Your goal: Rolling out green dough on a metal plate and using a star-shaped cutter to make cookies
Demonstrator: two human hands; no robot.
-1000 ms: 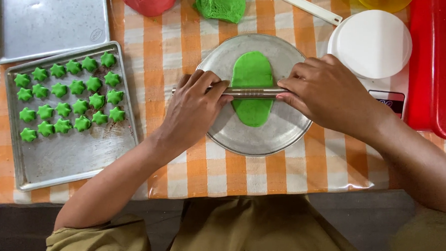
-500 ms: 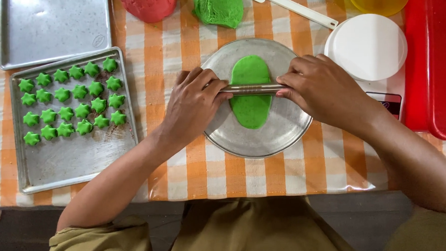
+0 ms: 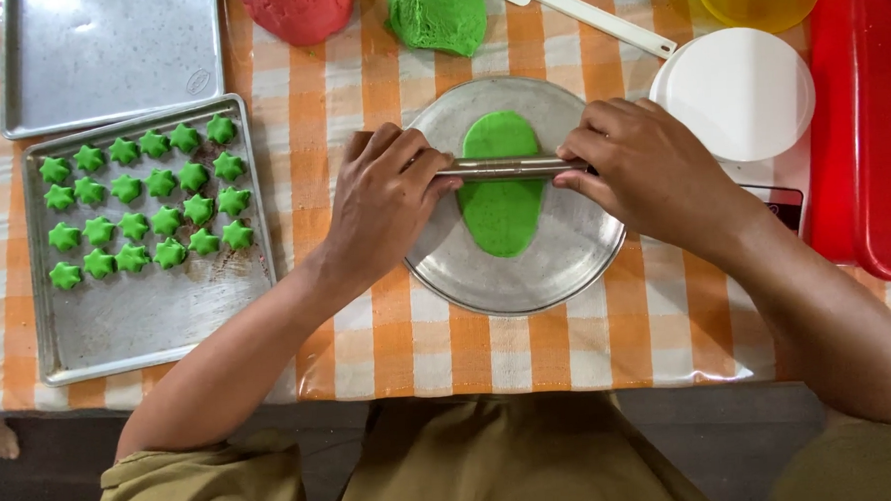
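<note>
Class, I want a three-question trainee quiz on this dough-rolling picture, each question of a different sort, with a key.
1. True or false: both hands, left hand and right hand, press the metal rolling pin.
2. The green dough lies flattened on: A) the baking tray, B) the round metal plate, C) the white lid.
3. Fill in: the small green pieces on the tray are shaped like ____.

Key: 1 true; 2 B; 3 stars.

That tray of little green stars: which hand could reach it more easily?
Probably the left hand. It grips the end of the thin metal rolling rod nearer the metal baking tray of green star-shaped dough pieces; the right hand is across the round plate.
</note>
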